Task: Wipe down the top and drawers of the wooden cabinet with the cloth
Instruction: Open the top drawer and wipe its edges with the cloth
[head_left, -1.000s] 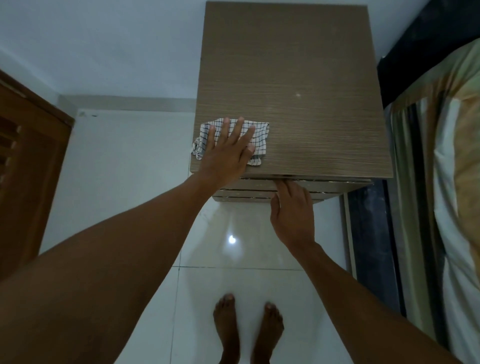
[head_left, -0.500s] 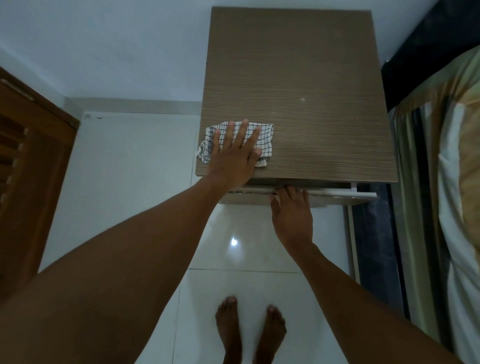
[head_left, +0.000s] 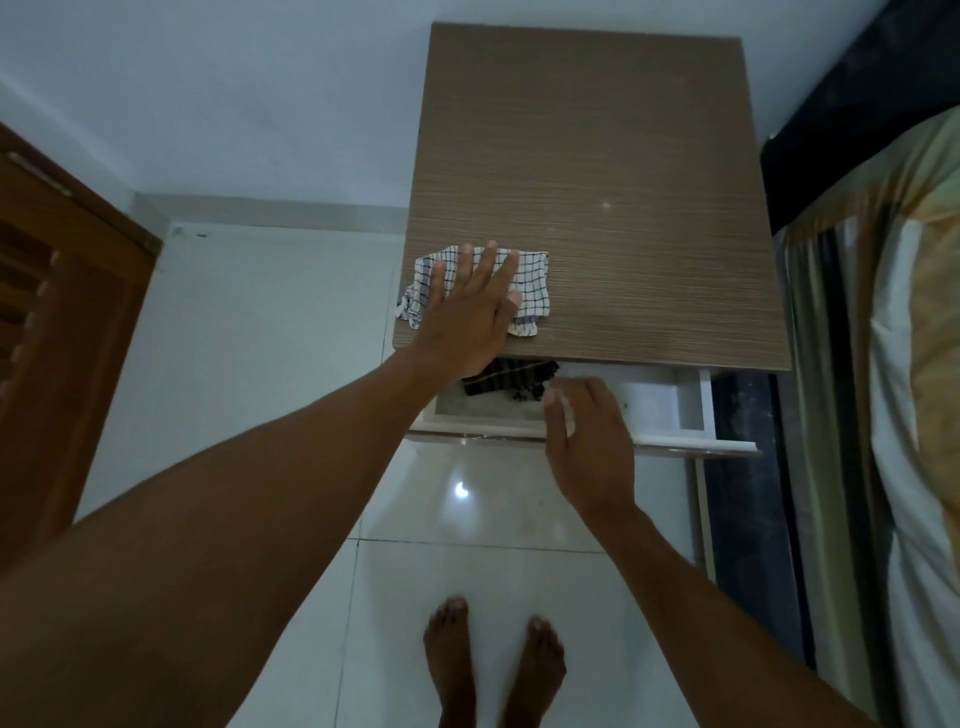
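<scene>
Opening up — left hand (head_left: 467, 317) flat on the cloth (head_left: 530, 283) at the cabinet top (head_left: 597, 156) front-left corner, right hand (head_left: 587, 431) hooked over the part-open drawer (head_left: 670, 410) front. Next, probably — cloth goes inside.

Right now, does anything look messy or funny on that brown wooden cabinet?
Nothing looks broken. The white top drawer stands open, with a dark striped fabric bunched up at its left. The white checked cloth under the left hand lies crumpled at the left edge of the brown wooden cabinet top.

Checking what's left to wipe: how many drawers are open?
1: the drawer under the cabinet top, right hand on its front edge. Lower ones may be hidden.
</scene>
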